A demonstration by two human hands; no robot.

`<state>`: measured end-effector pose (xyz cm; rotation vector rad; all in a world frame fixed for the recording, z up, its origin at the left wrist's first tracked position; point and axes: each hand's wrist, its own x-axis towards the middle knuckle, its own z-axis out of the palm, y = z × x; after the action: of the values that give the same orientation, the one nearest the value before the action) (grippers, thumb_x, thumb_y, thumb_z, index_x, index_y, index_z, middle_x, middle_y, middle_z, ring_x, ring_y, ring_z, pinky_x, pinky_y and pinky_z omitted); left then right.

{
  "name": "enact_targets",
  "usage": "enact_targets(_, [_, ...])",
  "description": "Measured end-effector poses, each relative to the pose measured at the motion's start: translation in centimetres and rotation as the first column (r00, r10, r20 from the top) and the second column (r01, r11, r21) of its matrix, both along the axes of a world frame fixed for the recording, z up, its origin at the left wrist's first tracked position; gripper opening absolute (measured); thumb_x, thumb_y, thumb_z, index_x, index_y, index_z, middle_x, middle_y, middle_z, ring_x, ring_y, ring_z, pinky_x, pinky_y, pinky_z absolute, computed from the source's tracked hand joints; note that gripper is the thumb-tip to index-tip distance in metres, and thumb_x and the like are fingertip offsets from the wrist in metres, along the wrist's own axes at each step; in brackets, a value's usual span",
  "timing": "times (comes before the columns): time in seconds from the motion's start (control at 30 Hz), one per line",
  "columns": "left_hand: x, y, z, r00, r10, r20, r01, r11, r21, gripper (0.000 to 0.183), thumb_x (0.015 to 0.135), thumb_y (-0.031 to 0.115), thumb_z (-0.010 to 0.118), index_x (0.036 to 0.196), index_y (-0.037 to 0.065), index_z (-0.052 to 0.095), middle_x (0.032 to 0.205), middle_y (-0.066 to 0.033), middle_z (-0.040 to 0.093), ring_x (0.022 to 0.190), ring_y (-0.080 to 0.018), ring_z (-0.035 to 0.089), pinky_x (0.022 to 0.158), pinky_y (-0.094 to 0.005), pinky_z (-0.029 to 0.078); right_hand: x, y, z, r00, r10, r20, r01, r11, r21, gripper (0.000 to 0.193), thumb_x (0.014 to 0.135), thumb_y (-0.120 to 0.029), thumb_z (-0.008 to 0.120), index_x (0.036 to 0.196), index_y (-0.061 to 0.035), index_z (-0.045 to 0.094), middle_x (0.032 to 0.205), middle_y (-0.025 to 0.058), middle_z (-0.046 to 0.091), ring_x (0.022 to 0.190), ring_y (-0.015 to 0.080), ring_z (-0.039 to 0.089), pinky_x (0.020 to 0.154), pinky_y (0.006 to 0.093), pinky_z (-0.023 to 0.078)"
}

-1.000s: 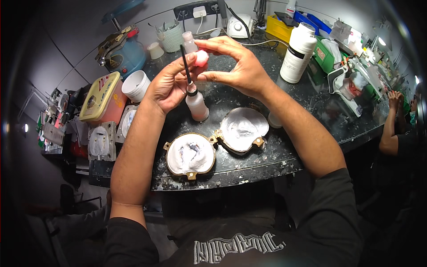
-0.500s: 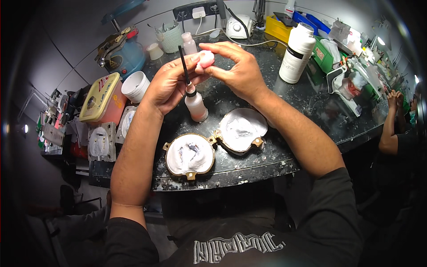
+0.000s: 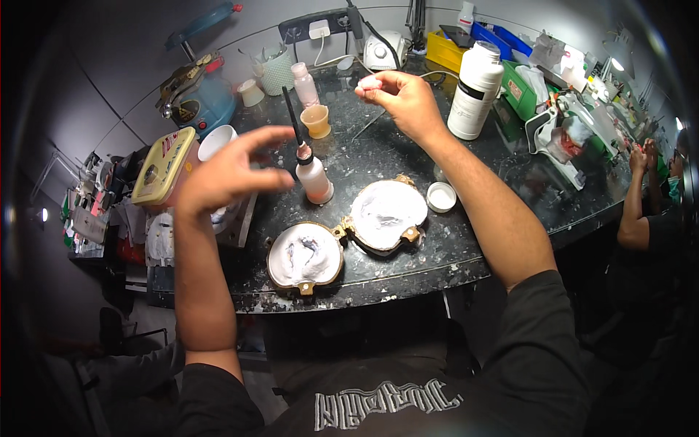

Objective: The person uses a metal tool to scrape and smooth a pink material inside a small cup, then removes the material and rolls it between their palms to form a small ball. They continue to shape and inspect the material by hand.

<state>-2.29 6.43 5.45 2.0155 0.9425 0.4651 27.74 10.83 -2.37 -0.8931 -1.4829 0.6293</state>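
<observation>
A soft pink lump (image 3: 370, 84) is pinched between the fingertips of my right hand (image 3: 408, 102), above the back of the bench. My left hand (image 3: 237, 171) is empty, its thumb and fingers spread beside a small clear bottle (image 3: 314, 182). A thin black stick (image 3: 293, 116) stands upright from that bottle's neck. Nearer to me lie two brass flask halves filled with white plaster, the left half (image 3: 304, 255) and the right half (image 3: 389, 213); each has a hollow in its surface. An amber cup (image 3: 316, 122) stands behind the clear bottle.
A large white bottle (image 3: 475, 91) stands to the right, past a small white cap (image 3: 441, 197). At left are a yellow-lidded tub (image 3: 166, 166) and a white pot (image 3: 217, 140). A thin metal tool (image 3: 368, 124) lies mid-bench. Another person's hands (image 3: 642, 154) show at far right.
My hands have parted. The left let go of the pink lump and swung left and down; the right carried the lump a little to the right. The amber cup and white cap have come into sight.
</observation>
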Motion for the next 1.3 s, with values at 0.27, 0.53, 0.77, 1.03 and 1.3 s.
enact_targets(0.27, [2.9, -0.9, -2.5, 0.969, 0.239, -0.068, -0.231, 0.967, 0.111, 0.055, 0.073, 0.017, 0.086, 0.117, -0.006, 0.063, 0.108, -0.0075, 0.067, 0.101, -0.0115, 0.058, 0.092, -0.0280, 0.045, 0.4, 0.4, -0.9, 0.997, 0.073, -0.039, -0.080, 0.977, -0.199, 0.027, 0.090, -0.024, 0.072, 0.105, -0.0017, 0.070, 0.092, 0.0015, 0.068, 0.083, 0.0068, 0.063, 0.076, 0.0243, 0.053])
enact_targets(0.53, [-0.1, 9.2, -4.7, 0.879, 0.477, -0.008, -0.421, 0.782, 0.459, 0.048, 0.072, 0.007, 0.081, 0.114, -0.007, 0.065, 0.094, -0.0129, 0.072, 0.085, -0.0195, 0.067, 0.082, -0.0299, 0.051, -0.1, 0.1, -0.2, 0.981, 0.179, -0.076, -0.195, 0.918, -0.346, 0.025, 0.093, -0.019, 0.068, 0.107, 0.0006, 0.070, 0.088, 0.0052, 0.070, 0.076, 0.0107, 0.067, 0.073, 0.0263, 0.058])
enact_targets(0.77, [0.0, 8.7, -4.0, 0.893, 0.446, -0.061, -0.405, 0.855, 0.324, 0.053, 0.071, 0.010, 0.082, 0.116, -0.009, 0.062, 0.100, -0.0174, 0.069, 0.089, -0.0211, 0.067, 0.082, -0.0323, 0.051, 0.3, 0.0, 0.3, 0.979, 0.194, -0.057, -0.201, 0.907, -0.370, 0.025, 0.095, -0.016, 0.064, 0.111, 0.0023, 0.069, 0.091, 0.0086, 0.071, 0.077, 0.0120, 0.069, 0.072, 0.0262, 0.059])
enact_targets(1.03, [6.4, 2.6, -4.6, 0.850, 0.526, 0.007, -0.371, 0.589, 0.718, 0.065, 0.073, 0.036, 0.081, 0.118, -0.006, 0.061, 0.109, -0.0220, 0.066, 0.101, -0.0355, 0.064, 0.089, -0.0410, 0.050, 1.0, 1.0, -0.8, 0.953, 0.273, -0.134, -0.302, 0.905, -0.299, 0.028, 0.098, -0.019, 0.060, 0.118, -0.0001, 0.064, 0.094, 0.0050, 0.068, 0.081, 0.0103, 0.065, 0.076, 0.0256, 0.057])
enact_targets(1.3, [9.6, 8.0, -7.3, 0.787, 0.558, -0.263, -0.357, 0.760, 0.544, 0.065, 0.072, 0.038, 0.083, 0.113, -0.005, 0.058, 0.111, -0.0253, 0.066, 0.105, -0.0366, 0.065, 0.088, -0.0429, 0.050, 0.8, 1.2, -0.9, 0.945, 0.291, -0.151, -0.321, 0.912, -0.255, 0.028, 0.099, -0.024, 0.060, 0.118, -0.0041, 0.060, 0.094, 0.0056, 0.069, 0.082, 0.0109, 0.066, 0.076, 0.0254, 0.054])
